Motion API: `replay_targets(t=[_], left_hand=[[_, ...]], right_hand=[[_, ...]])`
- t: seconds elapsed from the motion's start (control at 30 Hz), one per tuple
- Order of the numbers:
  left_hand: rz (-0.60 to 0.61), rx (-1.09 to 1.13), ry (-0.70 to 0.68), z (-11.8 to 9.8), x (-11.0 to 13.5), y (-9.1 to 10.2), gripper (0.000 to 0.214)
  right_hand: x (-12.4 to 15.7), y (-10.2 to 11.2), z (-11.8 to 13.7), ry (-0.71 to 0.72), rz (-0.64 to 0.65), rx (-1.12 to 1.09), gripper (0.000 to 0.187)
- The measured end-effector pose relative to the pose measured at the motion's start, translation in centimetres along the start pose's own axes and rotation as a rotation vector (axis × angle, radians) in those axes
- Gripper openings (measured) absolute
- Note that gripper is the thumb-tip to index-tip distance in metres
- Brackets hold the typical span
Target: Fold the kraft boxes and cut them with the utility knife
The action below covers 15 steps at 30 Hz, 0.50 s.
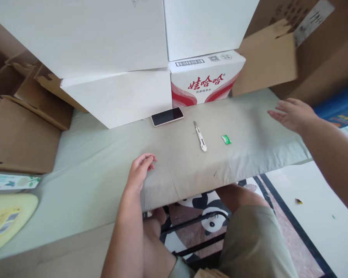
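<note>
My left hand [142, 168] rests near the front edge of the pale green cloth [104, 166], its fingers loosely curled in and nothing seen in them. Over the right end of the cloth, my right hand [292, 114] is held out with fingers stretched, holding nothing. Between the two hands lies a white utility knife [200, 136], its tip pointing away from me. To the right of the knife is a small green and white scrap of packaging [226, 139]. A phone [167, 116] with a dark screen lies face up by the white boxes.
Stacked white boxes [116, 96] stand at the back, beside a red-and-white water carton [204, 79]. Cardboard boxes [23, 135] are on the left; an open carton [266, 58] stands at right. A yellow package [10, 216] lies at left front. A blue box [340, 102] is at far right.
</note>
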<state>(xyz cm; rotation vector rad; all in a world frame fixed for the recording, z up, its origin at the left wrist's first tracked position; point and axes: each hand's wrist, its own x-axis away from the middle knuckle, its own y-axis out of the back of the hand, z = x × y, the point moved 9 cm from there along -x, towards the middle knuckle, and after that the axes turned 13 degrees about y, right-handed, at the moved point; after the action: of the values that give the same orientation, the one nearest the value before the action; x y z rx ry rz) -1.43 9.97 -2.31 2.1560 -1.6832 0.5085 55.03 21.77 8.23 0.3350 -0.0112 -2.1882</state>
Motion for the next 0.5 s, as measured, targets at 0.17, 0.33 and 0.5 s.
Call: replay_targets(t=[0.17, 0.33, 0.5], left_hand=[[0.037, -0.039, -0.044, -1.1, 1.0, -0.3, 0.028], [0.083, -0.016, -0.083, -1.2, 2.2, 0.3, 0.025], [0.089, 0.095, -0.132, -1.4, 3.4, 3.5, 0.023]], right_hand=[[5.7, -4.4, -1.9, -0.315, 0.165, -0.049, 0.027], [10.9, -7.9, -0.3, -0.310, 0.240, 0.050, 0.022], [14.8, -16.0, 4.7, -0.198, 0.444, 0.117, 0.017]])
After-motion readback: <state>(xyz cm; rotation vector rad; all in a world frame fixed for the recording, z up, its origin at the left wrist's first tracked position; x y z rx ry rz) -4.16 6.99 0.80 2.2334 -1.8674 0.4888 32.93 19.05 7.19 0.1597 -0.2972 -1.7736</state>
